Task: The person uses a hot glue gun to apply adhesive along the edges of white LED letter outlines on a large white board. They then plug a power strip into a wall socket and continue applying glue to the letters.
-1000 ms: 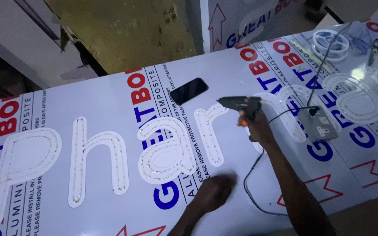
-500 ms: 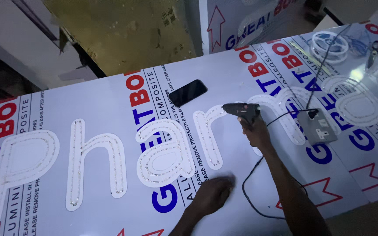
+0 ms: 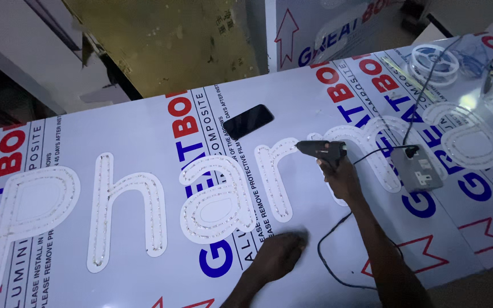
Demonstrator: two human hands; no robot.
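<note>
Glue gun sits mid-panel, gripped closed in my right hand, nozzle at an acrylic letter. Left hand presses flat, open, on the sign panel. I advise keeping the nozzle low and the bead steady.

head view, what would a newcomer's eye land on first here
Big white channel letters lined with tiny lights run across the printed white panel. At centre, the right hand holds a black glue gun over one letter, while the left hand rests flat on the panel's near edge.
</note>
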